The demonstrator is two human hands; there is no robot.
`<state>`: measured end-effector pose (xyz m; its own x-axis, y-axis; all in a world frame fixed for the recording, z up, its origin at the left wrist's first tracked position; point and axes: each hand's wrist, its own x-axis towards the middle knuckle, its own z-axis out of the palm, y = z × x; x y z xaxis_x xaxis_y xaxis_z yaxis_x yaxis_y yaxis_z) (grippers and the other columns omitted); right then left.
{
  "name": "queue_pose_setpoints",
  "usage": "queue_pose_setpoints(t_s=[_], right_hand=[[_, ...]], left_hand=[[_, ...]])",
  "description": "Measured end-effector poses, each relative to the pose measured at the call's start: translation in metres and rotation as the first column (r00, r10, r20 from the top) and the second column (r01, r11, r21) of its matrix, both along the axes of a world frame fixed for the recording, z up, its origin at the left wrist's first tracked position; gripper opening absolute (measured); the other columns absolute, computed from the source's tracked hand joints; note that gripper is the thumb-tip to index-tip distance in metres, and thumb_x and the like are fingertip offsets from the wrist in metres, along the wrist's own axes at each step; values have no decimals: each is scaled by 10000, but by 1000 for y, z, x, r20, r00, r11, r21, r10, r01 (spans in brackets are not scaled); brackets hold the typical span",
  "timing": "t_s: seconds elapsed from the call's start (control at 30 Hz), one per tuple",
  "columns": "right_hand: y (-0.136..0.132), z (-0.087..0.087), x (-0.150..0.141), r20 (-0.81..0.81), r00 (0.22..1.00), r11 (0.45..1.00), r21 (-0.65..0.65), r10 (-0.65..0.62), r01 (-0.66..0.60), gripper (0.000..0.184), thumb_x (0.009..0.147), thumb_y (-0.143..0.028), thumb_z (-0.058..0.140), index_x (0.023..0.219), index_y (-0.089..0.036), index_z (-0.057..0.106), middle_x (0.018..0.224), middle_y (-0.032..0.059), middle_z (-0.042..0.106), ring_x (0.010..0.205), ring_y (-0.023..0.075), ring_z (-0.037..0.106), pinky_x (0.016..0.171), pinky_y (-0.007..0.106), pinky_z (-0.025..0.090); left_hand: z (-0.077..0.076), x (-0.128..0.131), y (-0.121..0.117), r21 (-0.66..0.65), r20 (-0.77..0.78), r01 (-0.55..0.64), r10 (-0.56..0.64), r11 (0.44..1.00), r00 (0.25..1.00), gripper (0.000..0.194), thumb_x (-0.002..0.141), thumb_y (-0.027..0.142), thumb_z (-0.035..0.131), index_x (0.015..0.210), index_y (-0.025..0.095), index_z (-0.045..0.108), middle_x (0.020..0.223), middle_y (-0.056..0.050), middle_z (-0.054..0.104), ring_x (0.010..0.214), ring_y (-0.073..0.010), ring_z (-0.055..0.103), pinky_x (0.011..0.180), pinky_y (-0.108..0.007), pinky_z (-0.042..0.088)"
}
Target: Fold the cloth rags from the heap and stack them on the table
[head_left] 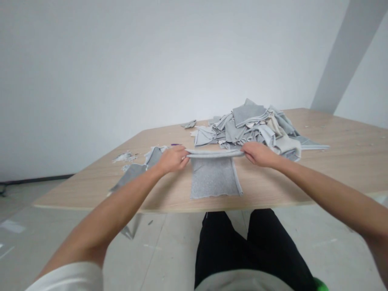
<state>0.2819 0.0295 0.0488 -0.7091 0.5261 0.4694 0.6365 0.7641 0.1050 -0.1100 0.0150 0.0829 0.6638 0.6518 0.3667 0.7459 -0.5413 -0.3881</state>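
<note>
A folded strip of grey fabric [214, 154] is stretched level between my two hands, just above the table. My left hand [174, 159] is closed on its left end, and my right hand [257, 154] pinches the right end. Below the strip, a grey fabric piece [216, 178] reaches toward the table's front edge; its right side has a thicker, rolled-looking border. Whether this lower piece is joined to the strip or lies separately beneath it, I cannot tell.
Behind my right hand rises a heap of grey and beige fabric pieces [248, 117]. Other grey pieces [133, 173] lie beside my left forearm, near white scraps [125, 157]. A thin purple object [176, 144] rests on the wooden table [342, 161], which stands against a wall.
</note>
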Motion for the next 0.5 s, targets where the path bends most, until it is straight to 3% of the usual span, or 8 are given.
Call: queue_pose_setpoints(t_s=[0.13, 0.23, 0.37, 0.5], right_hand=[[-52, -45, -11, 219, 965, 990, -20, 143, -142, 208, 885, -145, 408, 898, -145, 615, 876, 109, 612, 814, 220, 505, 745, 335, 334], [-79, -67, -21, 312, 923, 974, -70, 225, -214, 164, 887, -174, 447, 893, -158, 610, 879, 94, 610, 789, 206, 498, 719, 334, 322], [-98, -71, -23, 318, 896, 949, -162, 311, -271, 128, 853, -247, 512, 876, -169, 610, 876, 80, 607, 793, 199, 506, 736, 338, 324], [-103, -62, -15, 215, 941, 952, -221, 260, -212, 249, 899, -373, 469, 907, -177, 622, 904, 90, 625, 855, 215, 539, 771, 349, 335]], left_hand=[[-40, -10, -44, -60, -223, 204, -213, 977, 951, 221, 885, 269, 445, 815, 162, 625, 888, -109, 611, 855, -210, 540, 741, -319, 416], [-61, -14, -67, -134, -303, 249, -279, 959, 911, 205, 897, 268, 447, 799, 174, 602, 877, -99, 604, 836, -201, 535, 702, -316, 408], [-68, -19, -83, -252, -348, 272, -350, 929, 870, 214, 894, 310, 438, 949, 202, 613, 902, -89, 610, 800, -191, 542, 668, -315, 404], [-64, -30, -88, -340, -297, 361, -463, 868, 835, 370, 875, 372, 456, 1198, 226, 562, 886, -94, 631, 776, -192, 563, 681, -326, 419]])
